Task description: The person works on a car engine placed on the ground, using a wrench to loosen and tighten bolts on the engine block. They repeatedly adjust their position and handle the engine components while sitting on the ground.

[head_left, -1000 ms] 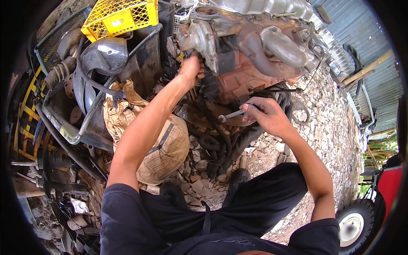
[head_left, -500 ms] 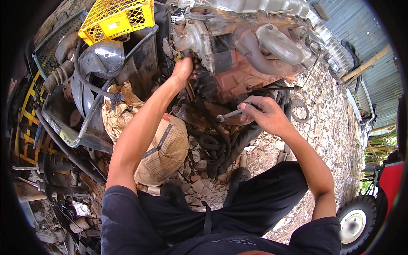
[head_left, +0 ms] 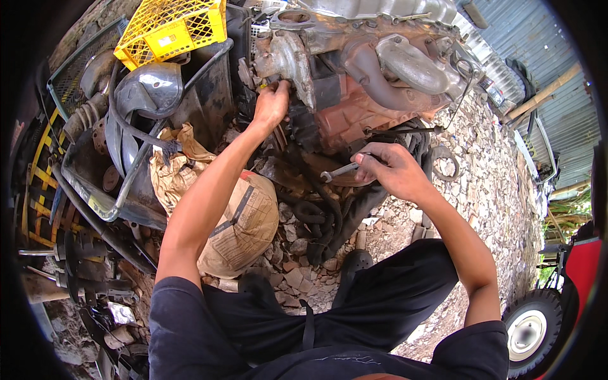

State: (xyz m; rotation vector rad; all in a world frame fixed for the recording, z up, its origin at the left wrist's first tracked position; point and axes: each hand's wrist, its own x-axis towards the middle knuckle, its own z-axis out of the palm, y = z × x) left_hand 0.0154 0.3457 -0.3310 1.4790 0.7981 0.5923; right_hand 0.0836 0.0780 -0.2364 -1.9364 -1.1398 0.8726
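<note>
Just under a grey cast metal housing (head_left: 286,63) on the engine, my left hand (head_left: 271,104) is closed with its fingertips at a fitting or gap whose details are hidden. My right hand (head_left: 389,170) grips a steel open-ended wrench (head_left: 339,172), held out below the reddish engine block (head_left: 335,119). Dark hoses (head_left: 316,215) lie beneath it. A crumpled brown paper sack (head_left: 234,234) rests on the rubble below my left forearm. Higher on the engine are a curved exhaust pipe (head_left: 361,73) and a silver cast part (head_left: 405,63).
A yellow plastic crate (head_left: 171,35) sits atop piled bins (head_left: 133,202) and metal parts at left. Broken stone ground (head_left: 481,177) runs right toward a corrugated wall (head_left: 544,44) with a bamboo pole (head_left: 541,95). A red vehicle's wheel (head_left: 529,332) is at lower right.
The view has shifted slightly, moving the upper scene leftward. My left hand's fingers and wrist have turned a little at the housing; my right hand holds the wrench much as before.
</note>
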